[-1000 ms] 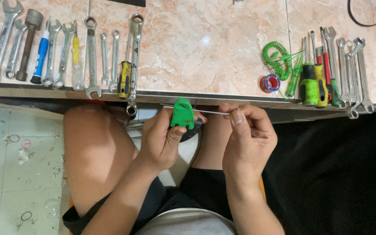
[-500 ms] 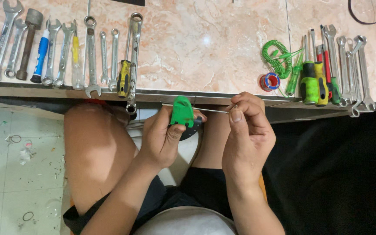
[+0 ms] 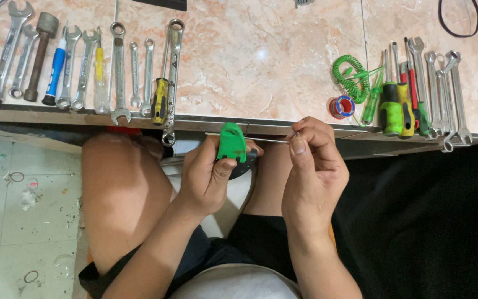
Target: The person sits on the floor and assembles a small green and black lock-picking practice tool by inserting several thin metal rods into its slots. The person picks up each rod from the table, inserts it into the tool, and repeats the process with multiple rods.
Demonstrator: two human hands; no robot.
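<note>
Green plastic part (image 3: 232,142) sits gripped in the left hand (image 3: 208,177), thumb up. At its 3 o'clock, the right hand (image 3: 312,166) pinches a thin metal rod (image 3: 261,139).

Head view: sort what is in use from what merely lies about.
In use:
left hand holding green tool
right hand pinching thin metal rod

Lying about:
wrenches
green coiled cord
screwdrivers
small spool

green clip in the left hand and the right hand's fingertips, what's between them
In the head view, a thin metal rod spans from the green clip to the right hand.
</note>
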